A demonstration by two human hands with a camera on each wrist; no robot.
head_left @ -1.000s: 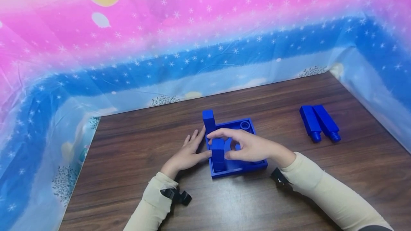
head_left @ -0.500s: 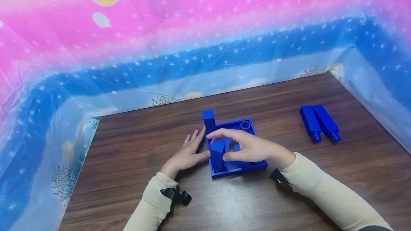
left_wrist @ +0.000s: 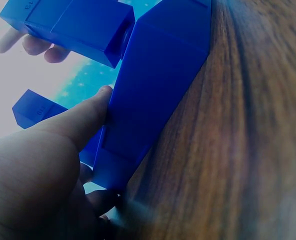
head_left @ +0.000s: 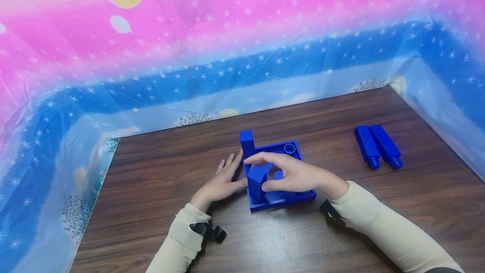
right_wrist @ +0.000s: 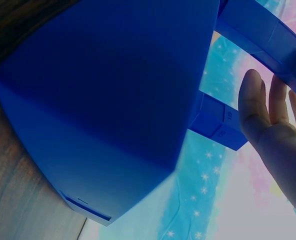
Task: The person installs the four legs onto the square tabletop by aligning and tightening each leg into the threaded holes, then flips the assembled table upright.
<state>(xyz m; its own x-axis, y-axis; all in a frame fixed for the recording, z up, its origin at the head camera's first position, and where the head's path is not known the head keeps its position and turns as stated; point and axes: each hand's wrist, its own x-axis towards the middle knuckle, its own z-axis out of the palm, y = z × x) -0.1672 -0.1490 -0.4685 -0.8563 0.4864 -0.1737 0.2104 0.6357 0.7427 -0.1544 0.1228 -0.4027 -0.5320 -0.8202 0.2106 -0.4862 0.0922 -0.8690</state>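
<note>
A blue square tray-like panel (head_left: pixel 282 201) with raised rims lies on the table. My right hand (head_left: pixel 299 172) holds an upright blue square leg (head_left: pixel 257 186) at the panel's near left corner, its thumb against one side and its fingers arched around the top. A second leg (head_left: pixel 247 141) stands at the far left corner. My left hand (head_left: pixel 221 183) lies along the panel's left edge with fairly straight fingers; in the left wrist view its thumb (left_wrist: pixel 95 107) presses the panel's side. The foot of the held leg is partly hidden by the rim.
Two loose blue legs (head_left: pixel 366 144) with threaded ends lie side by side at the right of the brown wooden table (head_left: pixel 170 159). A round socket (head_left: pixel 289 148) shows in the panel's far right corner. A patterned cloth (head_left: pixel 242 54) hangs behind the table.
The held leg has turned about its upright axis, so one of its corners now faces nearer the camera. The right thumb has shifted slightly left with it. My left hand looks still.
</note>
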